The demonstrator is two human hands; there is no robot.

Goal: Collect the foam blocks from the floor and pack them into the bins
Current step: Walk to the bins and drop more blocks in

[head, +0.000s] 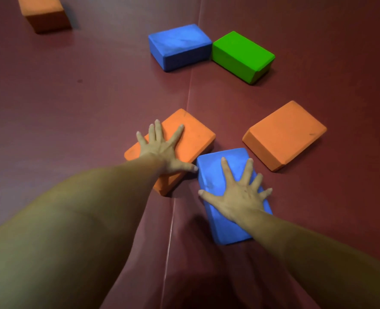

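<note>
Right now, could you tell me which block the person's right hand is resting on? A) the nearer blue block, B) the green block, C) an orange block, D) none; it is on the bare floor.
A: the right hand lies flat, fingers spread, on the nearer blue block, while the left hand presses on an orange block beside it.

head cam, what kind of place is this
Probably a padded play or gym room: dark red floor mats joined at seams, with foam blocks scattered about, such as a green block and a far orange block.
</note>
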